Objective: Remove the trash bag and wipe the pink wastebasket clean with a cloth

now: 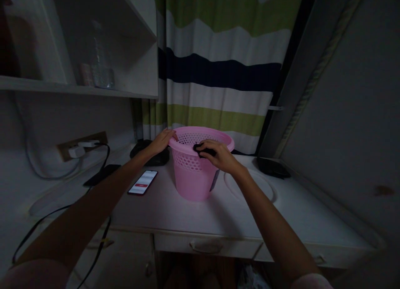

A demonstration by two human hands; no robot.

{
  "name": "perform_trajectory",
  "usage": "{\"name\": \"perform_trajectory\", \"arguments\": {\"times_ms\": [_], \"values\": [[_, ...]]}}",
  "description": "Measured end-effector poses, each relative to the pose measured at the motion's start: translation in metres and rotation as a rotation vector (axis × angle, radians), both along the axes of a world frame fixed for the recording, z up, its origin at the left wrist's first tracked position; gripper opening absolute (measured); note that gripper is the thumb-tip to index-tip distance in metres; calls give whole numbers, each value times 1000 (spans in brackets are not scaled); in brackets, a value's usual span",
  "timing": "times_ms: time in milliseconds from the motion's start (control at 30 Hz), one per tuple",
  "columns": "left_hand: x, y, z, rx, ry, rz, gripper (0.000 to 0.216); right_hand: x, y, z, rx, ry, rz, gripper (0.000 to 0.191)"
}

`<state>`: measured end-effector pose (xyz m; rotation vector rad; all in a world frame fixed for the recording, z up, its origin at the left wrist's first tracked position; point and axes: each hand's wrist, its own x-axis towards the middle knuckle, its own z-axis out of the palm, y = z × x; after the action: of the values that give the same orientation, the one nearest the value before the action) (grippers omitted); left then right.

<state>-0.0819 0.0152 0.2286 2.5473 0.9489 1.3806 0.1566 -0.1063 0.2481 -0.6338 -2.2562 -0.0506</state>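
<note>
one pink basket (191, 184) is stood upright on the table (150, 216), its rim held on the left side by the left hand (163, 141), fingers curled over. one black bundle (206, 150) is pinched at the near rim by the right hand (220, 155). both hands are extended forward. one lit phone (143, 182) and two white plugs (76, 151) are seen leftward.

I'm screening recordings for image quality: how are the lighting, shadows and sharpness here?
Head view: dim overall, darkening toward the corners; head view: the pink perforated plastic basket casts a soft shadow on the white desk; head view: the rectangular phone with a lit white screen stands out brightly; head view: the clear ribbed bottle at upper left looks murky.
</note>
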Motion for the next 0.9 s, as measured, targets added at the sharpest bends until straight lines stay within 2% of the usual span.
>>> {"name": "perform_trajectory", "arguments": {"times_ms": [100,233,333,433,567,767,900], "values": [[6,-15,8,31,25,14,46,-18,2,2,5,-31,-55,14],[20,-31,13,143,125,-11,39,-42,4,-1,19,-58,-202,18],[23,-33,12,153,168,32,38,-55,3,-5,54,-45,-298,21],[21,-29,7,112,126,56,38,-57,0,-7,76,-45,-292,21],[21,-22,2,109,47,81,35,-39,-5,-5,55,-14,-207,19],[26,-20,0,107,-33,83,35,22,-2,-6,-41,115,-35,18],[29,-21,-2,81,-104,93,34,48,7,-7,-114,150,-6,20]]}}
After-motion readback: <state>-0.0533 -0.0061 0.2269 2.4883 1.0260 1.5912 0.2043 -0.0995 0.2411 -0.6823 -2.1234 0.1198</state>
